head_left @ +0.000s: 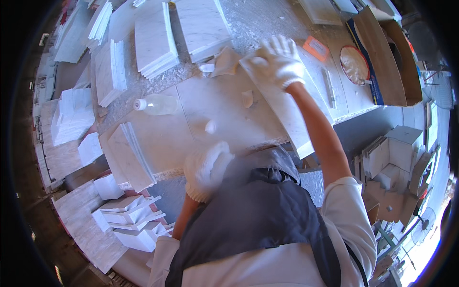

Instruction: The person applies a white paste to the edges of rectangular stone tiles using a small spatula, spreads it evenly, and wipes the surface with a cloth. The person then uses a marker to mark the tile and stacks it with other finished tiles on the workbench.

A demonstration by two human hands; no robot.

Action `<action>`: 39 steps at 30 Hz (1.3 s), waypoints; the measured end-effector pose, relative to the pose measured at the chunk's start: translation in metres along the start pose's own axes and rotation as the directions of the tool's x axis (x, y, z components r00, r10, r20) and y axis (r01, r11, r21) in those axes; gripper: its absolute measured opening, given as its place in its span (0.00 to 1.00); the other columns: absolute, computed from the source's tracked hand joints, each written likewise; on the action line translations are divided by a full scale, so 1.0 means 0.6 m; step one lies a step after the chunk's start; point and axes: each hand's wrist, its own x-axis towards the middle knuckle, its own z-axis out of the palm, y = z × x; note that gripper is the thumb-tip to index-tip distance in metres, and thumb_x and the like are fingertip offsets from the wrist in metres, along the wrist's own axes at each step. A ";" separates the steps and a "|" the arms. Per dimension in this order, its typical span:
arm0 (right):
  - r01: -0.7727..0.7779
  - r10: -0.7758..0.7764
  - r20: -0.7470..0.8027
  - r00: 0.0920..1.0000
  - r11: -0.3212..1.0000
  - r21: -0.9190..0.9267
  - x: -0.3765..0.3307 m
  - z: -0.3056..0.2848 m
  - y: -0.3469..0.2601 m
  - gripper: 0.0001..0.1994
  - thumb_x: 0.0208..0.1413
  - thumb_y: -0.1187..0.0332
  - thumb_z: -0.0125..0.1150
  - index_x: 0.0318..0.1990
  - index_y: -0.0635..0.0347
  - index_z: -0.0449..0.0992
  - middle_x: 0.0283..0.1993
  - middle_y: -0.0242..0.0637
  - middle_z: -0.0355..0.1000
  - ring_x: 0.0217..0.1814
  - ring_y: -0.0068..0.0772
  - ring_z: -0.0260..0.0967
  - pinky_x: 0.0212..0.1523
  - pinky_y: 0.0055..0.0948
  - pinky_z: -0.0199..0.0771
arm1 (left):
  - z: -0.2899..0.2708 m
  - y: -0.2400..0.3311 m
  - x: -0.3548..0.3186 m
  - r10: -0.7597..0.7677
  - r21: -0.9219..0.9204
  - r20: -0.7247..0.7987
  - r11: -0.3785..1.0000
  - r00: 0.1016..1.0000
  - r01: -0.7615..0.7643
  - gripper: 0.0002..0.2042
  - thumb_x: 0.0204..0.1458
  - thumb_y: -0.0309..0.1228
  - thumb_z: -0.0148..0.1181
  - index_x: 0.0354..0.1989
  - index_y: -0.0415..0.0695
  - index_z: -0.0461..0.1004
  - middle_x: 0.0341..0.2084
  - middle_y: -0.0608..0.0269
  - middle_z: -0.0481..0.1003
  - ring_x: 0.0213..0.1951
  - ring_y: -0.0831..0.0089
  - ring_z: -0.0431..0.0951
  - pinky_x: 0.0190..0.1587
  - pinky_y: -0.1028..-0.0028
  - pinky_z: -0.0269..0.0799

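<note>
Both my hands wear white knit gloves. My right hand (277, 62) lies on the upper end of a long white marble-like slab (294, 112), its fingers stretched out. This slab slants across the worktable (153, 126) and its lower end reaches past the front edge. Close to my body, my left hand (206, 167) is curled closed, somewhat blurred; what it may hold is hidden. A small white lump (210, 126) and a pale broken piece (247, 98) lie between my hands. Near the slab's upper end are a brownish flat piece (225, 62) and a white chip (206, 68).
Stacks of white slabs (154, 40) stand at the back and left. A clear bottle (160, 104) lies on its side. To the right are an orange card (316, 48), a round container of pale paste (355, 64) and a cardboard box (382, 57). White dust coats the tabletop.
</note>
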 end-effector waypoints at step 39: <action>0.373 -0.393 0.095 0.915 0.911 0.176 -0.033 -0.007 0.025 0.33 0.69 0.40 0.41 0.75 0.46 0.59 0.82 0.39 0.47 0.85 0.37 0.36 0.83 0.43 0.27 | 0.087 0.056 0.064 0.275 0.283 0.162 0.907 0.948 -0.312 0.09 0.54 0.37 0.65 0.38 0.48 0.78 0.25 0.59 0.79 0.28 0.58 0.80 0.35 0.60 0.75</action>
